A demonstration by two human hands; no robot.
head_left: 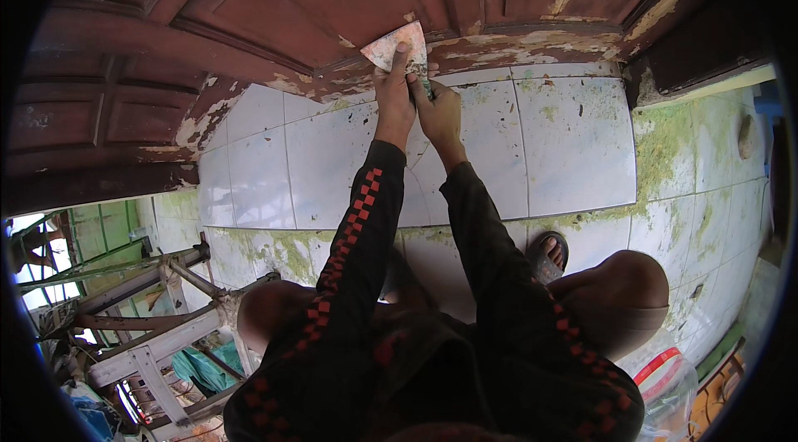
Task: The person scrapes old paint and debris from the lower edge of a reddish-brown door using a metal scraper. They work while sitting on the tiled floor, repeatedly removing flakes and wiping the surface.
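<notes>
Both my hands grip one scraper (397,45), a wide flat putty knife whose worn blade is smeared with pale and orange residue. My left hand (394,97) is closed on it with a finger laid along the blade. Just beside it, my right hand (438,114) wraps the handle, most of which the fingers hide. The blade lies against the lower part of a reddish-brown panelled door (307,2). Along the door's bottom rail (515,47) the paint has flaked away in pale patches.
White tiles (573,143) form a step with paint flakes and green stains. At the left stands a wooden frame (158,342) with green cloth (204,369) among its bars. A clear plastic bag (669,388) lies at lower right. My sandalled foot (547,257) rests below the step.
</notes>
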